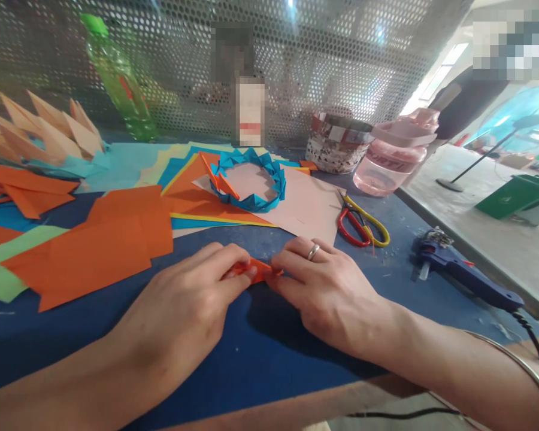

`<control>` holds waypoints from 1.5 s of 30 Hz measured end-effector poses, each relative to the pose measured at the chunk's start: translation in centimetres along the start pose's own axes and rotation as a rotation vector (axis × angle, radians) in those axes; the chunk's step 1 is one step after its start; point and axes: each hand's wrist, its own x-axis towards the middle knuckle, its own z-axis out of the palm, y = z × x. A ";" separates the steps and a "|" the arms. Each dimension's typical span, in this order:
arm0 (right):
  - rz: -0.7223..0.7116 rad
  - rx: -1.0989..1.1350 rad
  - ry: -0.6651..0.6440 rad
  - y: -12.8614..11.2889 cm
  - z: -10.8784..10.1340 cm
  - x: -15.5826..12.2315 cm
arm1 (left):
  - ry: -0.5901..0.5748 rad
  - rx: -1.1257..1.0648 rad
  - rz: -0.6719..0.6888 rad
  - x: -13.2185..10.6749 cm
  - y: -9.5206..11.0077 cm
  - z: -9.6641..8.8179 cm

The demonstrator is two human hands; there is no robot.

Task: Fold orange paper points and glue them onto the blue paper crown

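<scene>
Head view: the left hand (179, 305) and right hand (327, 287) pinched a small orange paper fold (256, 269) from either end, fingers (287, 261) narrow to steady it, at six o'clock on the blue table (256, 365), scissors (363, 224) near at two o'clock.

Your bare left hand (179, 317), forearm uncovered too. Your right hand (327, 287): smooth silver-coloured metal band ring (313, 252) on ring finger (plain, no stone visible). Thin silver-coloured metal bangle (521, 362) circling right forearm, sitting loose.
</scene>
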 end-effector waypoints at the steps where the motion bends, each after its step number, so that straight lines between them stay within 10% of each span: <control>1: 0.000 -0.022 0.005 0.0 -0.1 0.0 | 0.012 0.045 0.033 0.0 0.1 -0.2; 13: 0.048 0.012 0.036 0.1 -0.1 0.0 | 0.157 0.377 0.239 -1.5 0.8 -0.3; 45: 0.021 0.028 0.010 0.1 -0.2 -0.1 | 0.057 0.060 0.111 -0.5 0.5 -0.6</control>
